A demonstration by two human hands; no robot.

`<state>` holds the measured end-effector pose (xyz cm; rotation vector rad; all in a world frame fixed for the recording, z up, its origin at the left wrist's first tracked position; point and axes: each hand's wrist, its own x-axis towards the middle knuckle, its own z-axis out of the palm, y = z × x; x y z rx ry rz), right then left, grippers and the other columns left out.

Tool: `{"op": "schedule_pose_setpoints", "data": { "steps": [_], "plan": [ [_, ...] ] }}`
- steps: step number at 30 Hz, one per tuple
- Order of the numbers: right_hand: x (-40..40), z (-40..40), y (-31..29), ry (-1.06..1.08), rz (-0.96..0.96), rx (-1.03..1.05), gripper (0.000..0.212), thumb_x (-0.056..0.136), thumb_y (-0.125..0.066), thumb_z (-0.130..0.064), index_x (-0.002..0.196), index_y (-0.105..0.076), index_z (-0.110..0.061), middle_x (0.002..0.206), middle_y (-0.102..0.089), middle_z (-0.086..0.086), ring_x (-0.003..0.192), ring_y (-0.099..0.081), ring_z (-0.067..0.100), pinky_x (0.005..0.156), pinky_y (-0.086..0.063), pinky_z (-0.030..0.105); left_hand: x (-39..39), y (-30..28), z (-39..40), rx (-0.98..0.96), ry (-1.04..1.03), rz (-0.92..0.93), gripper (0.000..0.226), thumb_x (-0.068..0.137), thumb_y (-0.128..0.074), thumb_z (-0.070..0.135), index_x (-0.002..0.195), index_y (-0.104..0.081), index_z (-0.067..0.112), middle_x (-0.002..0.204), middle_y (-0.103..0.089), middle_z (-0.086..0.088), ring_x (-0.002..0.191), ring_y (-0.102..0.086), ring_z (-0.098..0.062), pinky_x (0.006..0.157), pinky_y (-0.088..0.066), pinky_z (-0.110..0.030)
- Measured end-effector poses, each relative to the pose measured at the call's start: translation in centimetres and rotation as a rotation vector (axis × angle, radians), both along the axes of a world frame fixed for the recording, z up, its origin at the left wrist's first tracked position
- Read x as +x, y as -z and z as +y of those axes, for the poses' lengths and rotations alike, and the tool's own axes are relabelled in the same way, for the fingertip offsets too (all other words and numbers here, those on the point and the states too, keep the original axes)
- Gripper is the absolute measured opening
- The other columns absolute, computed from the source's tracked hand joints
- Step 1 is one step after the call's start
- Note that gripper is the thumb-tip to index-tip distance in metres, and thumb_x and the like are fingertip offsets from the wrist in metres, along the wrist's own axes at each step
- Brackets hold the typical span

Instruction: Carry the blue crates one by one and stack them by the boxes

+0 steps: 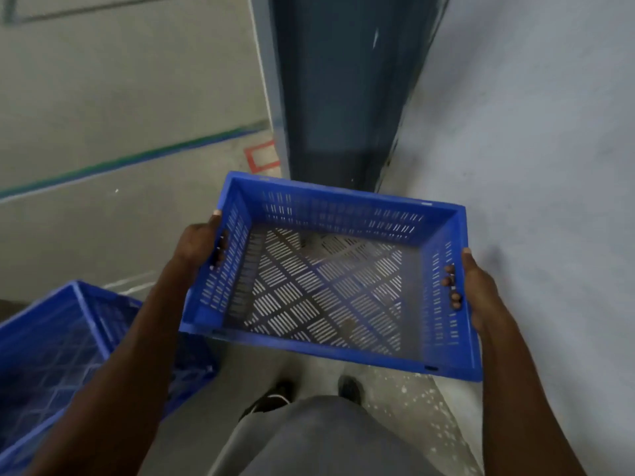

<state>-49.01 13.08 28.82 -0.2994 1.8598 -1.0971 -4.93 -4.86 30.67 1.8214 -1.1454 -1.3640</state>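
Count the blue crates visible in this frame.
2. One blue crate is held in the air at centre, the left hand and right hand gripping its short ends. A second crate sits at lower left, partly cut off; more may be stacked under it or lie out of view.

Both arms reached forward and down, the left hand [201,243] curled over the left end wall of a blue crate [330,280] and the right hand [476,286] gripping the right end wall, fingertips [450,271] hooked through its handle slot.
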Motion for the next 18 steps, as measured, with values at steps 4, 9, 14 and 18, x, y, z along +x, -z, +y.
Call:
{"op": "schedule_pose_setpoints", "data": {
  "steps": [4, 9, 14, 18],
  "plan": [
    [1.9, 4.6, -1.3, 0.140, 0.028, -0.008, 0.057, 0.094, -0.043, -0.068, 0.089, -0.060, -0.014, 0.071, -0.059, 0.005, 0.045, -0.039, 0.014, 0.043, -0.036, 0.025, -1.2, -1.7, -1.4, -0.010, 0.117, -0.003, 0.055, 0.096, -0.048, 0.057, 0.076, -0.063, 0.008, 0.063, -0.055, -0.008, 0.037, -0.045, -0.016, 0.040, -0.039, -0.025],
    [5.9, 12.9, -2.9, 0.351, 0.045, -0.022, 0.059, 0.092, -0.044, -0.070, 0.091, -0.061, -0.013, 0.072, -0.059, 0.005, 0.047, -0.043, 0.014, 0.045, -0.040, 0.026, -3.3, -3.0, -1.9, -0.014, 0.333, 0.041, 0.053, 0.095, -0.049, 0.059, 0.082, -0.063, 0.010, 0.065, -0.056, -0.007, 0.040, -0.043, -0.016, 0.040, -0.038, -0.025],
    [11.2, 23.1, -3.5, 0.631, 0.129, 0.021, 0.060, 0.099, -0.037, -0.062, 0.091, -0.060, -0.008, 0.070, -0.057, 0.010, 0.049, -0.042, 0.020, 0.049, -0.036, 0.030, -8.4, -3.4, 0.4, -0.014, 0.619, 0.047, 0.057, 0.091, -0.050, 0.065, 0.084, -0.065, 0.011, 0.066, -0.059, -0.007, 0.043, -0.048, -0.017, 0.042, -0.039, -0.025],
    [16.6, 33.4, -3.9, 0.863, 0.145, 0.019, 0.069, 0.086, -0.045, -0.075, 0.086, -0.061, -0.007, 0.067, -0.057, 0.010, 0.048, -0.043, 0.021, 0.048, -0.037, 0.029, -13.9, -3.8, 6.1, -0.021, 0.878, 0.060, 0.054, 0.095, -0.047, 0.061, 0.078, -0.063, 0.012, 0.062, -0.057, -0.007, 0.041, -0.047, -0.016, 0.041, -0.039, -0.024]
  ]
}}
